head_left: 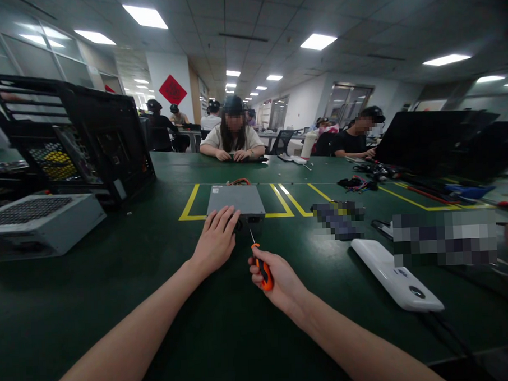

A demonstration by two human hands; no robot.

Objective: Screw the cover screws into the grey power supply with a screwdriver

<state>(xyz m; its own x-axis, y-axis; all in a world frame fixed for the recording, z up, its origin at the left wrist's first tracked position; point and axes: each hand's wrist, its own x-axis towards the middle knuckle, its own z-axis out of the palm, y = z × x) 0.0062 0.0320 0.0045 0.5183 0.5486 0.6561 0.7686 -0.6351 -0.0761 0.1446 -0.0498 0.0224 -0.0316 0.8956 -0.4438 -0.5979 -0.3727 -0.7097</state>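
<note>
A grey computer power supply (237, 198) lies on the green table, its near face with a black power socket turned toward me. My left hand (216, 237) rests against its near left edge, fingers stretched out over the top. In my right hand (277, 276) is a screwdriver (264, 274) with an orange and black handle, fingers wrapped round it. The thin shaft points up and away to the near face of the power supply. Whether the tip touches a screw there is too small to tell. Red and orange wires (240, 181) show behind the unit.
A black computer case (125, 140) and a larger grey metal box (45, 225) stand at left. Yellow tape (191, 204) marks the table (193, 339). At right are a white power bank (396, 274), cables (358, 183) and dark monitors (429, 143). A person (235, 135) sits opposite.
</note>
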